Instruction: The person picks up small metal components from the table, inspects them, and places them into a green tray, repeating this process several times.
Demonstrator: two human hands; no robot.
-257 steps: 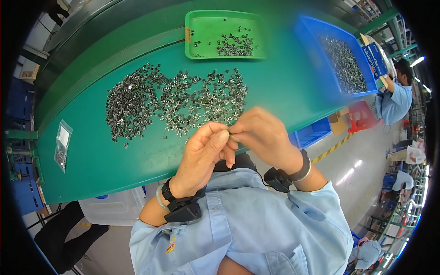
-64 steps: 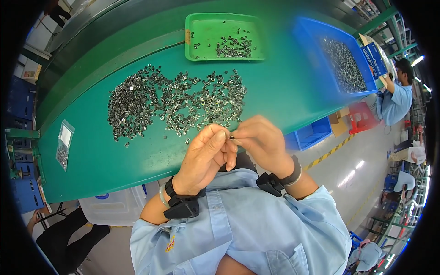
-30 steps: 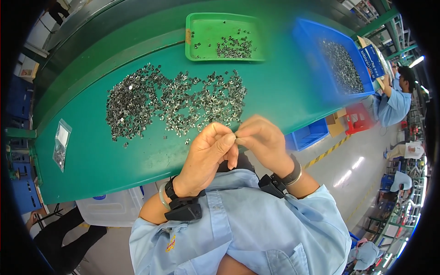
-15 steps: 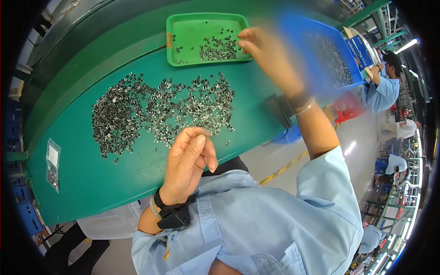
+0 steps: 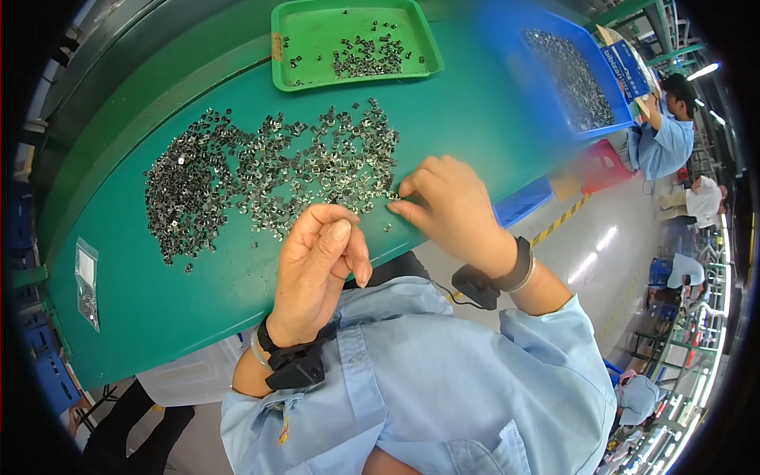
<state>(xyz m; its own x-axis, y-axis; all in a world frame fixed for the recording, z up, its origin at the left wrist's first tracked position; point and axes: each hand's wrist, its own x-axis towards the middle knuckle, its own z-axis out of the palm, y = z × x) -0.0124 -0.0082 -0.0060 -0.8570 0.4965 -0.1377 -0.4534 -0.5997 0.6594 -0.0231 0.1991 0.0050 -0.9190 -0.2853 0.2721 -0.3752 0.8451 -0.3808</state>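
Note:
Small square metal parts, silver and black, lie in a broad pile (image 5: 317, 166) on the green tabletop. At the pile's right edge my right hand (image 5: 455, 210) reaches in, thumb and forefinger apart beside a few loose parts. Near the pile's front edge my left hand (image 5: 313, 269) is raised with its fingers curled and thumb against the forefinger. Whatever it may pinch is too small or hidden to make out. Beyond the pile stands a shallow green tray (image 5: 297, 77) with more of the same parts scattered in it.
A blue bin (image 5: 566, 119) of small metal pieces stands at the far right. On the table's left lies a clear zip bag (image 5: 87, 285). A co-worker in light blue (image 5: 665, 146) holds a blue box (image 5: 625, 71). Below the table's front edge is a translucent tub (image 5: 194, 380).
My right hand has come from the green tray's right side down to the pile's right edge. My left hand stays curled in nearly the same place. The whole view has shifted slightly.

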